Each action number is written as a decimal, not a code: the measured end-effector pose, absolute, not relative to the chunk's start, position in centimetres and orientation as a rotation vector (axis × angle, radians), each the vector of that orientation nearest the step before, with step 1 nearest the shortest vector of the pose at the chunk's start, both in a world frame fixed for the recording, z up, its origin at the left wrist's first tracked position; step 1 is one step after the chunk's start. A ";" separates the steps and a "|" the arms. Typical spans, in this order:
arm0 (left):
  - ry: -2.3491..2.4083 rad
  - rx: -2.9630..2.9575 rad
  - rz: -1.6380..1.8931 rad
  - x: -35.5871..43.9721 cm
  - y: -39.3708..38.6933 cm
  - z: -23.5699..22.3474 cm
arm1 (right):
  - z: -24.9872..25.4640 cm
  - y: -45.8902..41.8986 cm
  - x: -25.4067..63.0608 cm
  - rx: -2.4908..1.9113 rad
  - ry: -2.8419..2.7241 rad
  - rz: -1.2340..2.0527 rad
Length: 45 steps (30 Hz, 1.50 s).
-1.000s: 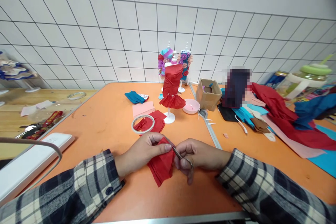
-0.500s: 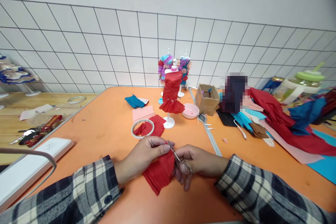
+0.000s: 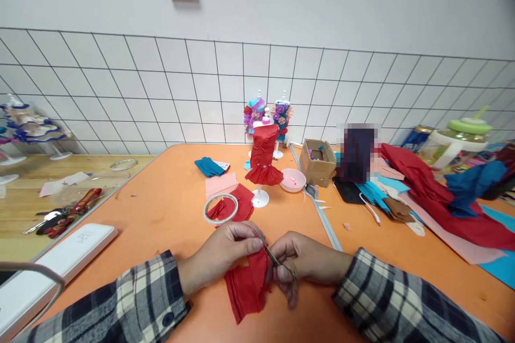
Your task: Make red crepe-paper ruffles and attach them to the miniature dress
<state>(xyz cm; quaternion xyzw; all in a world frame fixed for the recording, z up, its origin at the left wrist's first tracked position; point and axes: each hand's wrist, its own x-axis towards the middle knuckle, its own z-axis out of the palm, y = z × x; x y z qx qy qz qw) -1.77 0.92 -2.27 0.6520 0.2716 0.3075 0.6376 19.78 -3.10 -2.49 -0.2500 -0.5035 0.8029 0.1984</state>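
Observation:
My left hand (image 3: 231,251) pinches the upper edge of a folded piece of red crepe paper (image 3: 247,289), which hangs down over the orange table. In my right hand (image 3: 295,262) is a small pair of scissors (image 3: 274,258), its fingers through or around the handles. The blades point up and left at the paper's edge by my left fingertips and look nearly closed. Beyond my hands stands a small dress form in a red dress (image 3: 264,153) on a white base. A roll of clear tape (image 3: 208,204) lies over more red paper (image 3: 243,201).
A pink bowl (image 3: 293,180) and a cardboard box (image 3: 317,163) stand right of the dress form. Paper in red (image 3: 426,185), blue and pink is heaped at the right, near a lidded jug (image 3: 462,139). A white power bank (image 3: 60,262) lies at the left.
The view has tilted up, so a wall socket shows and the table sits lower. The scissor blades parted half a second ago and are now closer together. The red paper has swung slightly.

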 end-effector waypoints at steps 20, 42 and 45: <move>0.675 1.552 0.703 -1.5 0.8 -1.8 | -2.3 -2.7 19.9 -0.696 -1.459 2.214; 0.709 1.659 0.650 -1.6 0.7 -0.9 | -2.2 -2.6 20.2 -0.687 -1.525 2.200; 0.728 1.679 0.637 -1.6 0.6 -0.7 | -2.2 -2.6 20.1 -0.731 -1.530 2.204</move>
